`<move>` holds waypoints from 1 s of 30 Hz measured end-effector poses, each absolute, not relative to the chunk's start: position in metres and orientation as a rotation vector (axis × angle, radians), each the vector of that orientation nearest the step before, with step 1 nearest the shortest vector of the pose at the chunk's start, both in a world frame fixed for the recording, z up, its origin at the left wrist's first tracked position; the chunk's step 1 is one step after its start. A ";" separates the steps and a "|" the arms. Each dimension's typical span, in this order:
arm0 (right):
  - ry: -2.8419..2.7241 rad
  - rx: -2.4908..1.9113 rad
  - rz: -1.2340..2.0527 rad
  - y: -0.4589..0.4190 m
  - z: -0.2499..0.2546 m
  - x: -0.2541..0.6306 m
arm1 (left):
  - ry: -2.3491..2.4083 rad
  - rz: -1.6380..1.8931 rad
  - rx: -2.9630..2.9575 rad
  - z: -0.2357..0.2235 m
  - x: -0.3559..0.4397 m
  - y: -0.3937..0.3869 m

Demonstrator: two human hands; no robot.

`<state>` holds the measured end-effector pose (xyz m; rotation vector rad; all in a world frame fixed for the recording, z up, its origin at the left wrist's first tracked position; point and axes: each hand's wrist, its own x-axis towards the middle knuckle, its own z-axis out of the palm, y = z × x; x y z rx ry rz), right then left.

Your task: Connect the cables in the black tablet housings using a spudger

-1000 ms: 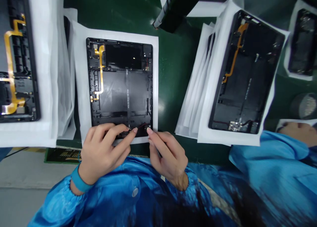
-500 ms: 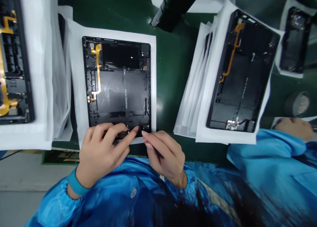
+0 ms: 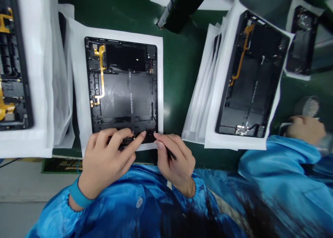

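A black tablet housing (image 3: 117, 99) with a yellow ribbon cable (image 3: 102, 75) lies on a white sheet in front of me. My left hand (image 3: 110, 156) rests over its near edge, fingers spread and the index fingertip pressing near the lower right corner. A small circuit board (image 3: 128, 140) shows between its fingers, partly covered. Just to the right, my right hand (image 3: 177, 155) pinches a slim black tool (image 3: 171, 154). Its tip is at the housing's lower right corner, by thin wires; what it touches is too small to tell.
To the right, another open tablet housing (image 3: 249, 82) sits on a stack of white sheets (image 3: 200, 103). More stacked housings stand at the left (image 3: 15, 75). A dark stand (image 3: 179, 12) rises behind. At the far right are a co-worker's hand (image 3: 307, 130) and a round container (image 3: 310, 106).
My right hand has shifted slightly right, with the black tool angled a little differently. My left hand stays put. The co-worker's hand has moved, and the view has drifted slightly.
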<state>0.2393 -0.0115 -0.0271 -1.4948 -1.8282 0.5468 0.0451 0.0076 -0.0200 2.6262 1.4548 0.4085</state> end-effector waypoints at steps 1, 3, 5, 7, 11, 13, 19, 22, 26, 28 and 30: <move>-1.822 -1.504 0.543 -0.011 -0.027 0.239 | 1.459 0.406 2.627 -0.020 0.046 0.008; -1.791 -1.512 0.550 -0.011 -0.027 0.239 | 1.475 0.396 2.625 -0.020 0.046 0.007; -1.741 -1.508 0.611 -0.010 -0.027 0.239 | 1.490 0.383 2.624 -0.020 0.047 0.007; -1.684 -1.499 0.702 -0.009 -0.027 0.240 | 1.491 0.381 2.635 -0.020 0.047 0.007; -1.633 -1.492 0.791 -0.007 -0.026 0.240 | 1.482 0.373 2.648 -0.021 0.047 0.008; -1.636 -1.498 0.796 -0.007 -0.026 0.240 | 1.488 0.365 2.652 -0.021 0.047 0.008; -1.703 -1.535 0.761 -0.006 -0.025 0.239 | 1.500 0.352 2.640 -0.021 0.048 0.007; -1.753 -1.545 0.714 -0.005 -0.025 0.237 | 1.512 0.339 2.611 -0.019 0.048 0.006; -1.743 -1.532 0.693 0.003 -0.026 0.234 | 1.487 0.382 2.651 -0.021 0.047 0.008; -1.733 -1.534 0.697 0.008 -0.025 0.233 | 1.446 0.460 2.682 -0.024 0.045 0.008; -1.731 -1.553 0.706 0.012 -0.024 0.234 | 1.391 0.553 2.692 -0.026 0.041 0.008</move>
